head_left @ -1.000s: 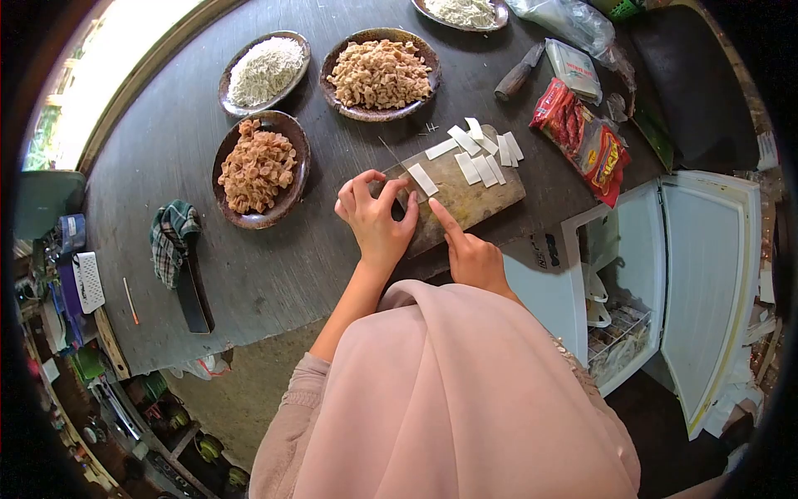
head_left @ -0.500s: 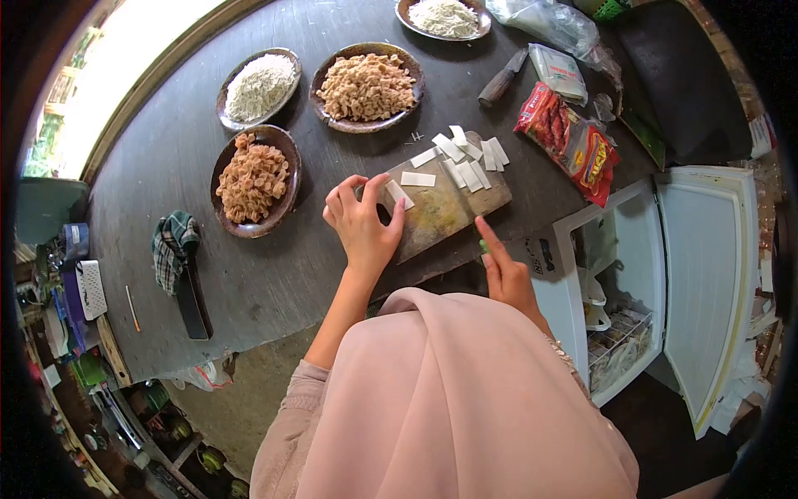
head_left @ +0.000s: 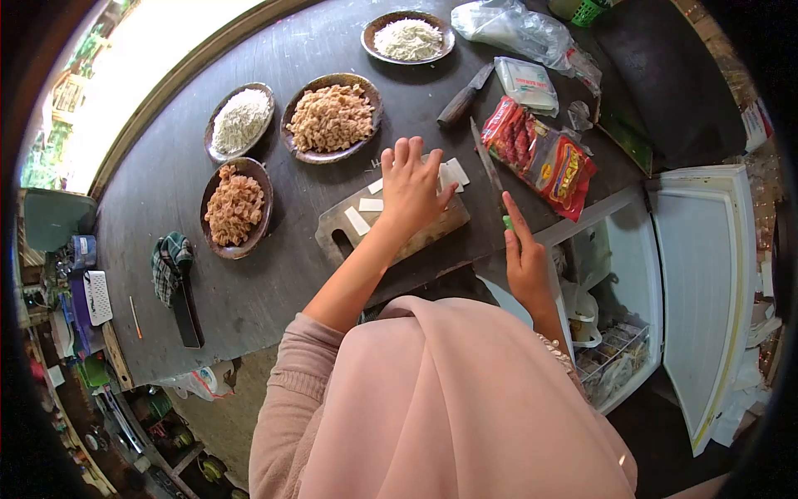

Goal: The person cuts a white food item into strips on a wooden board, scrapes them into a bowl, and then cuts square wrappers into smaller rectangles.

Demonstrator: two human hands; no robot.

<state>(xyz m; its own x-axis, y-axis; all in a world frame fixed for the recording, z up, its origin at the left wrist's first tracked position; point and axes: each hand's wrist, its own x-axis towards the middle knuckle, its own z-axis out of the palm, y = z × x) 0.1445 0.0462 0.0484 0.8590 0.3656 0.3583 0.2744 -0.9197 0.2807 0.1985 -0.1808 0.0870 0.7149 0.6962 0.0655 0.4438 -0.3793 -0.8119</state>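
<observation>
My left hand (head_left: 409,193) reaches over the far part of a worn wooden cutting board (head_left: 428,239), fingers spread and bent downward. It covers part of a group of flat white pieces (head_left: 453,172); whether it touches them is hard to tell. Two more white rectangular pieces lie on the board to the left, one flat strip (head_left: 357,221) near the board's handle hole. In my right hand (head_left: 525,259) is a knife (head_left: 488,158), gripped by its green handle, index finger stretched along it. Its blade points away from me, beside the board, off the white pieces.
Bowls of brown chunks (head_left: 332,116) and plates of white shreds (head_left: 407,39) stand at the back and left. Beyond the knife lie a red packet (head_left: 540,154), a second knife (head_left: 465,96) and plastic bags (head_left: 515,33). An open fridge (head_left: 698,299) is at right.
My left hand has moved from the board's left end to over the white pieces. The right hand has turned the knife outward, bringing its blade into view. The camera view has shifted.
</observation>
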